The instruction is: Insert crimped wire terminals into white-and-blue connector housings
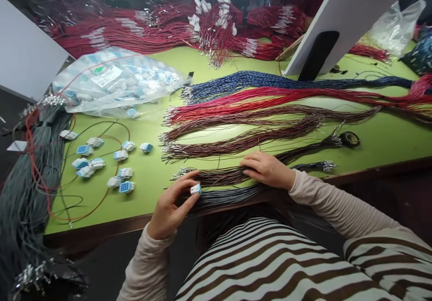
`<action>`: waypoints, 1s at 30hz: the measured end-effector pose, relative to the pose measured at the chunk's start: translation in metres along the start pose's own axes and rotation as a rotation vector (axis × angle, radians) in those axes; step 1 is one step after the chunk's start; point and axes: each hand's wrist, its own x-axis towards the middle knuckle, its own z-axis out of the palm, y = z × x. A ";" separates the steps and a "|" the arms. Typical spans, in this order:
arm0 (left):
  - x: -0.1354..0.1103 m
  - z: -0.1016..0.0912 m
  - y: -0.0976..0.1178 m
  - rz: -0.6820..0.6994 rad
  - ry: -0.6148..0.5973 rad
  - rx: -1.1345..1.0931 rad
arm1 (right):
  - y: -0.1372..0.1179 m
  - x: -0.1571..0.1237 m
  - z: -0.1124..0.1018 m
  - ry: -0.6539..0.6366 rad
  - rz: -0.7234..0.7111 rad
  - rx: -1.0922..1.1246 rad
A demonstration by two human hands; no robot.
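Between the thumb and fingers of my left hand point(173, 204) is a small white and blue connector housing point(195, 189), near the front edge of the table. My right hand point(268, 169) rests on a bundle of dark brown wires point(222, 176), fingers bent over it; whether it pinches a wire is hidden. Just in front lies a bundle of grey wires point(229, 196), partly under my left fingers. Farther back are brown wires point(216, 143), red wires point(216, 105) and blue wires point(229, 85), with metal terminals at their left ends.
Several loose connector housings point(126, 186) lie on the green table point(151, 199) at left. Behind them sits a plastic bag of housings point(111, 78). Grey wires point(20, 193) hang over the left edge. A black tape roll point(350, 139) lies at right. Red wire bundles point(151, 26) fill the back.
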 end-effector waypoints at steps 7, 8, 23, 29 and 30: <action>0.002 0.003 0.003 0.102 -0.034 0.157 | 0.017 0.018 0.002 -0.069 0.067 -0.088; 0.001 0.004 0.003 0.107 -0.030 0.169 | 0.018 0.022 0.004 -0.055 0.054 -0.079; 0.001 -0.002 -0.008 0.092 -0.047 0.328 | -0.037 0.125 0.050 -0.245 0.124 -0.137; -0.002 -0.002 -0.008 0.121 -0.031 0.351 | -0.038 0.102 0.034 -0.150 0.104 -0.048; -0.002 -0.001 -0.007 0.116 -0.016 0.349 | -0.032 0.087 0.024 -0.135 0.074 -0.035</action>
